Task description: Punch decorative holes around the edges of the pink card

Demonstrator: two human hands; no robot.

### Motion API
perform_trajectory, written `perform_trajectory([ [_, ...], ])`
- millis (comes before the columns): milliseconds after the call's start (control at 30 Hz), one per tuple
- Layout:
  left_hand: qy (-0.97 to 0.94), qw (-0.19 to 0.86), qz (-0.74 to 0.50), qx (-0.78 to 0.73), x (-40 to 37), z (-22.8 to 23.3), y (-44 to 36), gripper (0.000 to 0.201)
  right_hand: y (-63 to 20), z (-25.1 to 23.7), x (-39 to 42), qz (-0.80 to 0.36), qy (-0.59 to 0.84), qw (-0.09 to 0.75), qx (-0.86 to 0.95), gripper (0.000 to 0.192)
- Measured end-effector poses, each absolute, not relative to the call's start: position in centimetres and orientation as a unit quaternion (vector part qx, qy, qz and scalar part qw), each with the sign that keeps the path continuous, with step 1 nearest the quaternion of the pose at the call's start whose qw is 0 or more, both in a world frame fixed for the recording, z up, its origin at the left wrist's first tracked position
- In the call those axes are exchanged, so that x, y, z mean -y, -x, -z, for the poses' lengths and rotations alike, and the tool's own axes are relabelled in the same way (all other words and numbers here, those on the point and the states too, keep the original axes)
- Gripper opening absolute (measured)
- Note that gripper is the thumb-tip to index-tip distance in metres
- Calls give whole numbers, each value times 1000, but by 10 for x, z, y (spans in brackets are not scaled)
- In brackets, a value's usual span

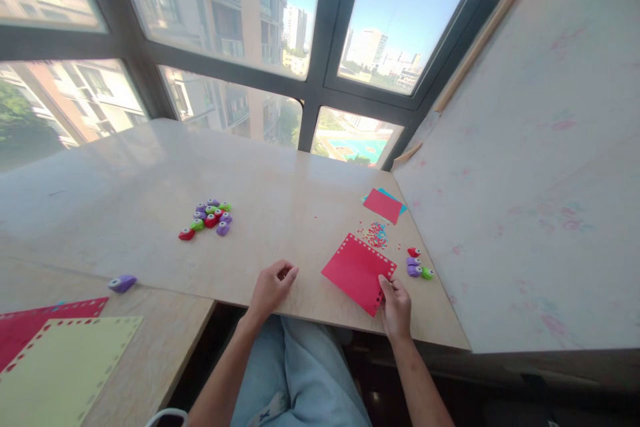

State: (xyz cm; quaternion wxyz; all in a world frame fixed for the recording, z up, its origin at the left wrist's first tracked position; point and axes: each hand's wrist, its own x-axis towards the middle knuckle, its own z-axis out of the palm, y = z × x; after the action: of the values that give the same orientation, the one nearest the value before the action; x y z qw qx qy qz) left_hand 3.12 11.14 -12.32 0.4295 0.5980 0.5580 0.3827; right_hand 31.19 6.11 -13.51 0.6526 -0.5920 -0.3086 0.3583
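My right hand [396, 307] grips the lower right edge of a red sheet of paper [356, 273], thumb on top. Small holes are punched along at least two of the sheet's edges. Loosely curled, my left hand [274, 287] rests by the table's front edge, left of the sheet, with nothing visible in it. Just beyond the sheet lies a scatter of tiny punched-out paper bits [376, 235] in red, blue and pale colours. A small group of purple, red and green craft punches [414, 265] stands to the right of the sheet.
More craft punches [211, 217] cluster on the table's left half, and a lone purple punch [123, 283] sits nearer. Punched yellow paper [65, 367] overlaps red paper [55, 312] at lower left. Small red and blue cards [384, 205] lie near the wall [540, 213].
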Motion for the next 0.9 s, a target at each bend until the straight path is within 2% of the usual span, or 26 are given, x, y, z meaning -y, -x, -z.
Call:
perform_trajectory([
  [100, -548, 473, -428, -541, -115, 123, -25, 34, -312, 140, -60, -335, 605, 648, 321, 46],
  [200, -512, 448, -484, -551, -126, 123, -14, 33, -313, 142, -61, -326, 627, 618, 343, 45],
  [267, -495, 378, -520, -585, -136, 125, -1, 30, -313, 142, -63, -326, 643, 596, 353, 43],
  [400, -446, 161, -556, -683, -158, 130, 34, 20, -312, 142, -67, -324, 656, 580, 359, 42],
  [533, -418, 71, -531, -733, -170, 129, 64, 30, -310, 138, -69, -309, 667, 566, 374, 42],
  [900, -467, 37, -392, -792, -186, 117, 73, 37, -308, 135, -83, -325, 661, 549, 395, 42],
])
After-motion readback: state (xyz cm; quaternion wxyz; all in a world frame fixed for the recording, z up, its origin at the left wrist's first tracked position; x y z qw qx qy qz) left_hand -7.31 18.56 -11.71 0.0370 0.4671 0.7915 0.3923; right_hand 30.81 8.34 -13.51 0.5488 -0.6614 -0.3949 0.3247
